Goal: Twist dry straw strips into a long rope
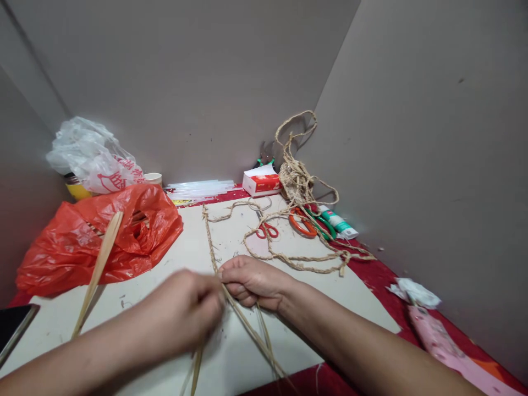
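Observation:
A thin braided straw cord runs down the white board to my hands. My right hand is closed, pinching the cord's lower end between thumb and fingers. Close beside it, my left hand is blurred by motion, with fingers curled round a straw strand that hangs below it. Other loose straw strands spread from the pinch point toward the front edge. The upper cord bends right and joins a long tangled coil of finished straw rope by the back corner.
At left lies a red plastic bag with a flat straw leaf against it. Red-handled scissors, orange-handled tools, a green-white tube and a red-white box stand behind. A pink strip lies right, a dark device left.

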`<state>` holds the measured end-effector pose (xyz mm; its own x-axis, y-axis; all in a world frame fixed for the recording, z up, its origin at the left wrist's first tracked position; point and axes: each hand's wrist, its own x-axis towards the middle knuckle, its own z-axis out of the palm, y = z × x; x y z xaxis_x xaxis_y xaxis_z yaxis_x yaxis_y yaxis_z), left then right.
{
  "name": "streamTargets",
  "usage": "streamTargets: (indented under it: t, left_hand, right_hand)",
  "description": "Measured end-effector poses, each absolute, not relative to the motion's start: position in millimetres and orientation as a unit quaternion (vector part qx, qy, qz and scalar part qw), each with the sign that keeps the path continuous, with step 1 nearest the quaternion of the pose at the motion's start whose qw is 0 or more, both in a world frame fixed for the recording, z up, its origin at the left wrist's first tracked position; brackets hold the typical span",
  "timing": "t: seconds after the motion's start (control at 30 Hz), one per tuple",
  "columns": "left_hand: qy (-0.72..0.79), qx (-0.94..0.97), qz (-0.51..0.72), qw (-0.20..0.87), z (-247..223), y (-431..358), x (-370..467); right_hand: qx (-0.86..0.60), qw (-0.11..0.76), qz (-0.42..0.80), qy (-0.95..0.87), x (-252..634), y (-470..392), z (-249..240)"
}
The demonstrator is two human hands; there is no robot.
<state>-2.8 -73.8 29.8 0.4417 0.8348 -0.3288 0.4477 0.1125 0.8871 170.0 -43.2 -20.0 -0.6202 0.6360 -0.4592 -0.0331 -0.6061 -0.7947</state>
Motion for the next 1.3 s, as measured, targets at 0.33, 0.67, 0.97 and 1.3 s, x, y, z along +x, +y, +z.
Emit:
streamTargets:
  t: [0.33,0.67,0.97,1.3]
  left_hand:
    - [0.438,0.475,0.15,0.748,-10,-39,2]
    - [0.469,0.573,0.121,0.661,-7,-32,0]
    - [0.477,0.546,0.148,0.672,-10,-37,4]
    - [0.487,0.554,0.183,0.649,-21,-40,5]
  right_hand:
    - [-0.371,0.2,0.79,-0.445,177,-39,-19]
    - [-0.407,0.165,0.648,-0.622,182,-36,-15]
    - [-0.492,0.091,0.432,-0.751,180,-46,1]
    - [-0.491,0.078,0.382,-0.779,173,-61,13]
